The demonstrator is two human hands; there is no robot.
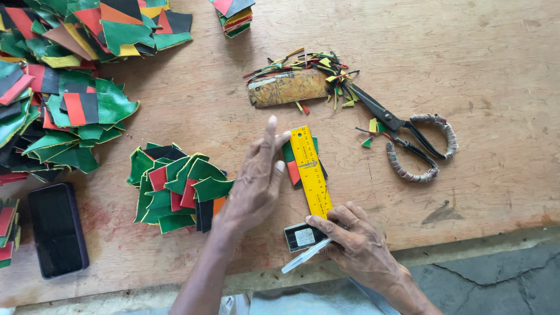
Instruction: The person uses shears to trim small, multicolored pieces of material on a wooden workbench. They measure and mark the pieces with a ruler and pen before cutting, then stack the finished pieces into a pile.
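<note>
A yellow ruler (311, 171) with black markings lies flat on the wooden board (496, 87), its long axis running from about 11 o'clock to 5 o'clock. It crosses a small patch (290, 162) of green, red and black. The left hand (255, 182), fingers spread, presses fingertips on the patch and the ruler's upper edge. The right hand (354, 236) pins the ruler's near end and grips a pale, slim tool (305, 255) beside a small black block (303, 236). Scissors (405, 137) lie at 2 o'clock, a stack of cut pieces (175, 189) at 9 o'clock.
</note>
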